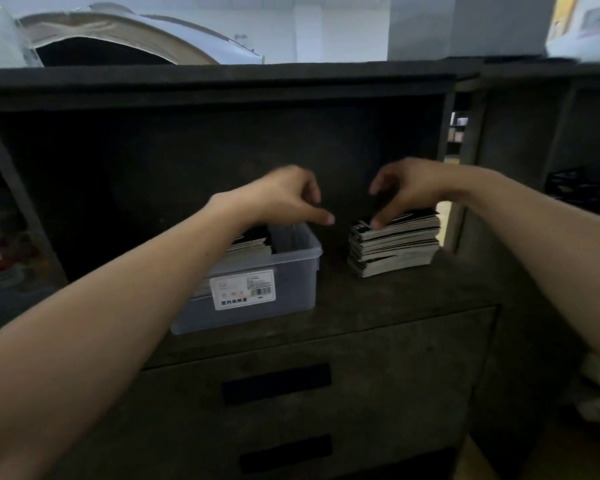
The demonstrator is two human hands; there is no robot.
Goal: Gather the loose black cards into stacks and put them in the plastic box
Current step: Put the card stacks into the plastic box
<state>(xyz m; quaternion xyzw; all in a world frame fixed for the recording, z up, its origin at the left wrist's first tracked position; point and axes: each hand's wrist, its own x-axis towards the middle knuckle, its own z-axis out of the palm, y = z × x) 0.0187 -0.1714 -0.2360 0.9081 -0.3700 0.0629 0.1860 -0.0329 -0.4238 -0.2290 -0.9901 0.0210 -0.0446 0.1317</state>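
Observation:
A clear plastic box [291, 271] with a white label stands on the dark shelf, left of centre. A stack of black cards [248, 245] lies inside it, partly hidden by my left forearm. My left hand [288, 195] hovers above the box's far right corner, fingers loosely curled and holding nothing. To the right, a tall uneven pile of black cards [394, 247] sits on the shelf. My right hand [406, 188] arches over that pile, its thumb tip touching the top card near the left edge, the fingers spread above it.
The shelf is a dark cabinet niche [222, 150] with a low roof close above my hands. Two drawers [278, 382] with dark slot handles lie below. A black wire tray [582, 192] stands in the compartment to the right; cluttered items fill the left compartment.

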